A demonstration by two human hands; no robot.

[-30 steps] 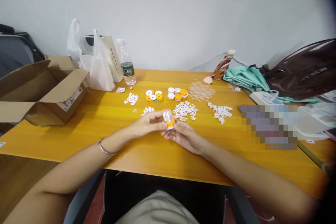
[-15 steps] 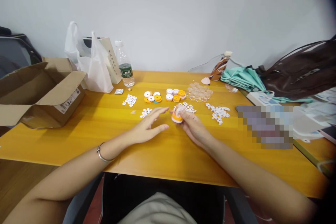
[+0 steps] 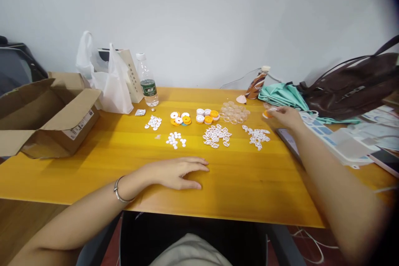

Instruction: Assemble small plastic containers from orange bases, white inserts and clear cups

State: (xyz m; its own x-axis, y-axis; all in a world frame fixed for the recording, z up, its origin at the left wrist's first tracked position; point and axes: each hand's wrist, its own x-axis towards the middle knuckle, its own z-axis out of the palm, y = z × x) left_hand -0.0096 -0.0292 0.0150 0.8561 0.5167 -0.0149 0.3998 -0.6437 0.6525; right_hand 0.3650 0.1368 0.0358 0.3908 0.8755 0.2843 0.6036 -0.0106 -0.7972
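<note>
My left hand (image 3: 181, 172) rests low over the middle of the table with its fingers apart and nothing in them. At the far right, my right hand (image 3: 285, 117) closes on a small round orange and white piece (image 3: 268, 113), partly hidden by the fingers. White leaf-patterned cutouts (image 3: 217, 135) lie ahead of my left hand, and more white cutouts (image 3: 257, 136) lie nearer the right. Behind them are clear plastic rings (image 3: 234, 113), white and orange round cases (image 3: 207, 115), and flat colored discs (image 3: 181, 119). Small white pieces (image 3: 175, 139) form loose groups to the left.
On the left stand a cardboard box (image 3: 75, 126), a white plastic bag (image 3: 115, 91) and a water bottle (image 3: 149, 87). A brown drink bottle (image 3: 257, 84), a green cloth bundle (image 3: 279, 95), a brown bag (image 3: 352, 87) and a phone (image 3: 288, 140) occupy the right side.
My right hand has carried the orange and white piece from the middle to the far right. My left hand has lowered toward the front of the table.
</note>
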